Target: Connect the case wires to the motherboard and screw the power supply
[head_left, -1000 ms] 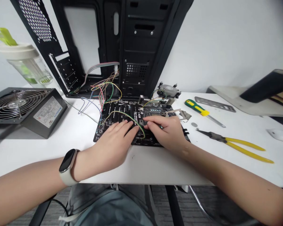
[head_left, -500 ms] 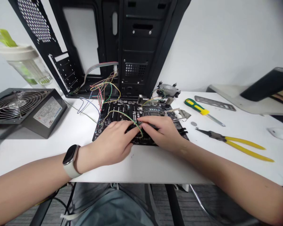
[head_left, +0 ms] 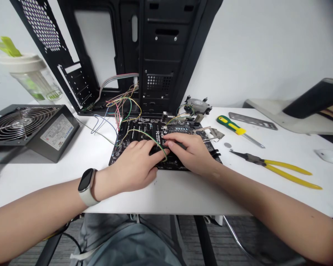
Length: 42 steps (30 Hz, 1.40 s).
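Flat on the table lies a black Gigabyte motherboard (head_left: 124, 147). Across its front part my left hand (head_left: 135, 162) rests with fingers stretched out, the index fingertip near the middle of the board. A green-and-yellow cable (head_left: 147, 136) arches over that finger and comes down on the board beside it. My right hand (head_left: 192, 151) is over the board's right half, thumb and index finger drawn close together in a pinch near the left fingertip. What lies between them is too small and too covered to make out. Thin coloured wires (head_left: 122, 105) run from the case to the board's left edge.
Behind the board stands an open black computer case (head_left: 161, 51). A power supply (head_left: 55, 136) and a lidded cup (head_left: 30, 74) are at left. To the right lie a cooling fan (head_left: 198, 105), a screwdriver (head_left: 233, 127), yellow-handled pliers (head_left: 280, 170) and a metal plate (head_left: 252, 121).
My left hand and its wristband have shifted slightly to the right. My right thumb and index finger have moved a little at the board's middle. The cable and tools stay where they were.
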Available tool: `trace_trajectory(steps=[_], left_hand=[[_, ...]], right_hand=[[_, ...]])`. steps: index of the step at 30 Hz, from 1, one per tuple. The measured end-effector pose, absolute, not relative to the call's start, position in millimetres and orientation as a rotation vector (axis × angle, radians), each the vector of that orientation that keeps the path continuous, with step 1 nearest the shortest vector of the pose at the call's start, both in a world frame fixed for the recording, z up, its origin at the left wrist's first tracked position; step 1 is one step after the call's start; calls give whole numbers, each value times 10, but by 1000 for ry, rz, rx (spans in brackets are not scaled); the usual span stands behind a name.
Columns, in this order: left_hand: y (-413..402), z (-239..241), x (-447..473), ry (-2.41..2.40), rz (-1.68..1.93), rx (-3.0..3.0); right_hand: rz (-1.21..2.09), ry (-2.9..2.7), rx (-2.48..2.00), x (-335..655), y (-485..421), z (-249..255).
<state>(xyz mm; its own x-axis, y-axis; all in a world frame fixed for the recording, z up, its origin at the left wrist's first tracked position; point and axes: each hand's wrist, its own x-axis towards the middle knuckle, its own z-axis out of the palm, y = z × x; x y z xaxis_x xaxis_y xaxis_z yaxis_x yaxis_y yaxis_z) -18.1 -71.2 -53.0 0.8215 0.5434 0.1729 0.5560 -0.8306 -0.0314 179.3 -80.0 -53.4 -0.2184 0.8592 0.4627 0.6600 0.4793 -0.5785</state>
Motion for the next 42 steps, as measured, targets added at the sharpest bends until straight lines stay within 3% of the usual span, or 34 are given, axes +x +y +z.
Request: trace_trajectory(steps=[12,18,26,42], left_hand=[[-738,-493,-153,-930,-229,-2900],[-723,-523,-179,-889,-271,-2915],[-721,-562,-193,-860,-320,-2907],[-736,-541,-199,-853,-302,-2861]], right_hand=[[359,-1963,-1263,1792,-782,-528],[215,-1889,-1456,2077,-802,-152],[946,-2054,-1809,2791,-800,138],[886,-2146,-1700,2834,-754,58]])
